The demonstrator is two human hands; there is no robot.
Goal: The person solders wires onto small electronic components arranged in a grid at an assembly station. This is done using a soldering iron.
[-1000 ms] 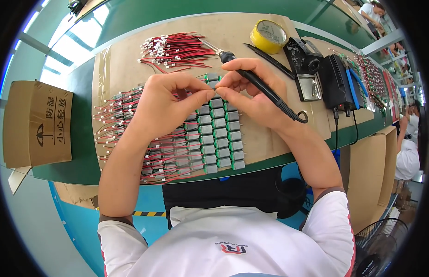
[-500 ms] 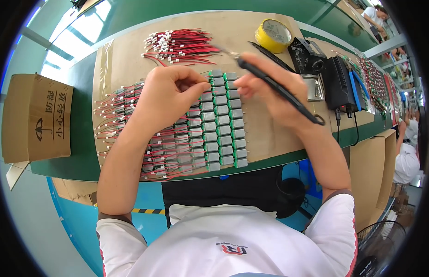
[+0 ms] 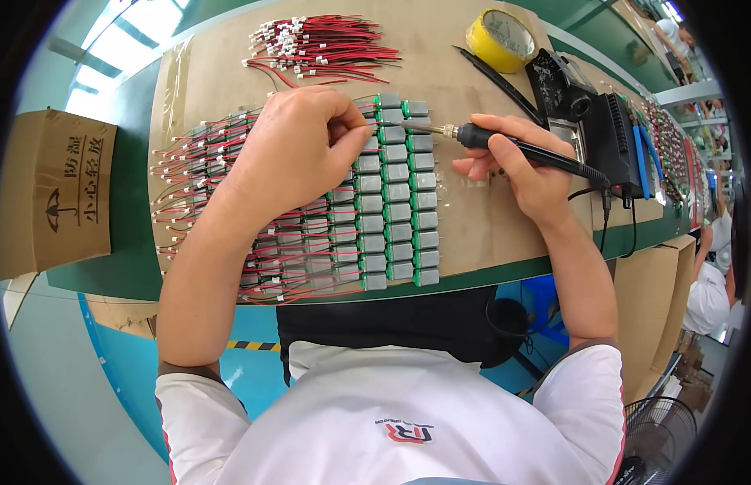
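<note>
Grey-green small motors with red and black wire leads [image 3: 396, 194] lie in tight rows on a brown cardboard sheet [image 3: 472, 234], and the step in hand looks like soldering leads onto the motors at the far end of the rows. The left hand [image 3: 299, 153] rests on the rows, its fingers pinched together at a motor near the top; what they pinch is too small to tell, probably a wire end. The right hand [image 3: 517, 166], just right of the rows, is clamped round the black-handled soldering iron [image 3: 505, 145], whose metal tip points left toward the left fingertips. The next move, as I judge it, calls for a steady tip on the terminal while the left hand keeps the lead from shifting.

Beyond the left hand lies a loose bundle of red and black wires with white plugs [image 3: 323, 48]. Beyond the right hand sit a yellow roll of tape [image 3: 505, 36] and a black soldering station [image 3: 606, 141]. The cardboard covers a green desk [image 3: 133, 234]; a brown cardboard box [image 3: 56, 194] stands left of the left arm. Further desks run off to the right, where another person sits.
</note>
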